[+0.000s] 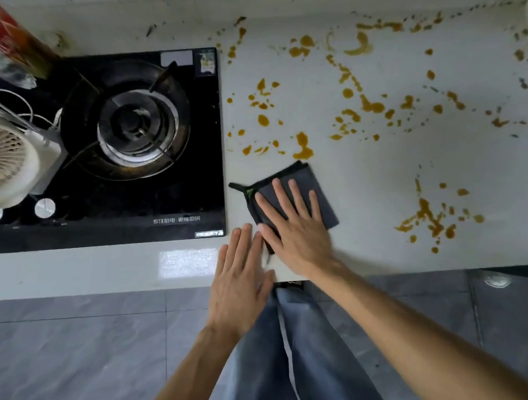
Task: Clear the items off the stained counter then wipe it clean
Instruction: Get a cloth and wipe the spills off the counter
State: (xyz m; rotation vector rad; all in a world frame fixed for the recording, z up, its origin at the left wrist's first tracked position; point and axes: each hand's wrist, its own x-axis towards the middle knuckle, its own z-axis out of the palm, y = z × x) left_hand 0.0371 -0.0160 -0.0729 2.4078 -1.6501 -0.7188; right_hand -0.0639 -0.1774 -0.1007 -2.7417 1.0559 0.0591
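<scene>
The white stained counter (pixel 406 169) could smear if the flat-spread right hand (pixel 297 228) drags the folded dark-grey cloth (pixel 313 182), seemingly dry.

Dark grey cloth (pixel 310 182) with black edging, white counter (pixel 376 170) spattered orange-brown, black stove (pixel 136 205), cream fan (pixel 10 162)

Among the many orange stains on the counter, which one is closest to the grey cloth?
The orange blob just beyond the folded grey cloth, almost touching its far edge. The other stains lie farther off across the counter.
</scene>
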